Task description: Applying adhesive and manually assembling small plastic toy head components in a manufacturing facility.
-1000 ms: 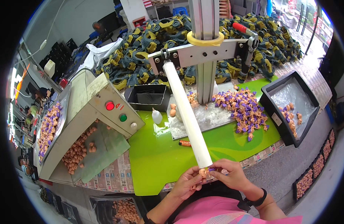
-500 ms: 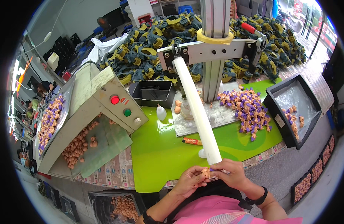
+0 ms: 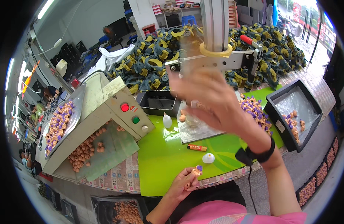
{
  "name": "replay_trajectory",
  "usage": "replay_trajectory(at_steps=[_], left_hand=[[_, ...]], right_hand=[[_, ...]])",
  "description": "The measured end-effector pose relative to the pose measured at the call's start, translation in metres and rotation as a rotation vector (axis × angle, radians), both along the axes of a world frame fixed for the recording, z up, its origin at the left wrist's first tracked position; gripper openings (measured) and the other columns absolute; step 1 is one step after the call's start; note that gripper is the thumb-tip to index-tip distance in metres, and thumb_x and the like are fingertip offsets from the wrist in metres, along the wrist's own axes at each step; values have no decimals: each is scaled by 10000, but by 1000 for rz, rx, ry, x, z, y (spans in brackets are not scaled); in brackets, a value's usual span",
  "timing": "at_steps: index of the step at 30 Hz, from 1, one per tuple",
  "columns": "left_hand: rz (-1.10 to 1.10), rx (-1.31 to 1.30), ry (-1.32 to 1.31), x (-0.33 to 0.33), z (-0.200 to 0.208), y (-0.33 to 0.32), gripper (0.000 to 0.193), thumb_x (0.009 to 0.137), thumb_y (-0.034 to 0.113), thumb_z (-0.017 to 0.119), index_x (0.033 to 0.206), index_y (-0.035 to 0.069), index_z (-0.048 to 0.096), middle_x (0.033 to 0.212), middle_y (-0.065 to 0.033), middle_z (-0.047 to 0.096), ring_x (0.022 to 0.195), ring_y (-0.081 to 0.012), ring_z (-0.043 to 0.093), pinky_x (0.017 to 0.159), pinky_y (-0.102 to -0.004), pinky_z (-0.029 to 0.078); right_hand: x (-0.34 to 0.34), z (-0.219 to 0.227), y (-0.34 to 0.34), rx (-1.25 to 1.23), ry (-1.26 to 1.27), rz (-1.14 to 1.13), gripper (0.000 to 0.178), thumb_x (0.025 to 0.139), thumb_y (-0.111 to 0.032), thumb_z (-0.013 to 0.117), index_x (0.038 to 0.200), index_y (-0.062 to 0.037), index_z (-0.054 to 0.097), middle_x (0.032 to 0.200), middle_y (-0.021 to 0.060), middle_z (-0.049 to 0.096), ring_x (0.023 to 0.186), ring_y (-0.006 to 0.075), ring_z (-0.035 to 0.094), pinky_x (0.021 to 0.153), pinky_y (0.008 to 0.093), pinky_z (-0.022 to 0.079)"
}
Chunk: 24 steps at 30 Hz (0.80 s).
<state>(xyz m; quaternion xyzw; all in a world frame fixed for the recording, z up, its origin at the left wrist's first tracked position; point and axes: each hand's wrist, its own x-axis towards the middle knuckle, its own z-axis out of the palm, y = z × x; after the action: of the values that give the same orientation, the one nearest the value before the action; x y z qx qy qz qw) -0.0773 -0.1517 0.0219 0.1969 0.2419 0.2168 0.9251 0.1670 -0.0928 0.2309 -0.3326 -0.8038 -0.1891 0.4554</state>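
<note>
Head view: the left hand [image 3: 182,184] pinches a figure [image 3: 195,172] by the mat's [image 3: 160,160] front edge, seemingly leaving its purple end uncovered. Blurred before the press [image 3: 215,30], the right hand [image 3: 213,99] may be grasping or empty; one cannot tell. Heaped figures [image 3: 258,114] lie alongside, apparently for easy reach.

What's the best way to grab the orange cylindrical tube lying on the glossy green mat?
I'd pinch the orange cylindrical tube across its middle from above, thumb on the near long side, fingers on the far one. It lies roughly left to right on the glossy green mat, uncovered. Approaching slightly from the left should avoid the rounded white container near its right end.
</note>
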Motion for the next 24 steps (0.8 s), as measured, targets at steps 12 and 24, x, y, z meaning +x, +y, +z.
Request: replay_trajectory(at_steps=[12, 24], left_hand=[[97, -17, 111, -30, 2, 14, 183, 925, 90, 607, 1101, 68, 563, 1029, -103, 641, 685, -74, 548, 473, -172, 387], [96, 80, 104, -6, 24, 40, 211, 914, 85, 618, 1121, 97, 577, 1083, -104, 639, 798, -124, 624, 520, -199, 446]], right_hand=[[25, -65, 9, -422, 255, -270, 197, 853, -139, 634, 1009, -27, 680, 1253, 194, 581, 1122, 376, 539, 986, 429, 420], [19, -211, 34, -575, 353, -127, 248, 837, -59, 636, 1077, -101, 680, 1121, 113, 604, 1090, 311, 558, 918, 397, 453]])
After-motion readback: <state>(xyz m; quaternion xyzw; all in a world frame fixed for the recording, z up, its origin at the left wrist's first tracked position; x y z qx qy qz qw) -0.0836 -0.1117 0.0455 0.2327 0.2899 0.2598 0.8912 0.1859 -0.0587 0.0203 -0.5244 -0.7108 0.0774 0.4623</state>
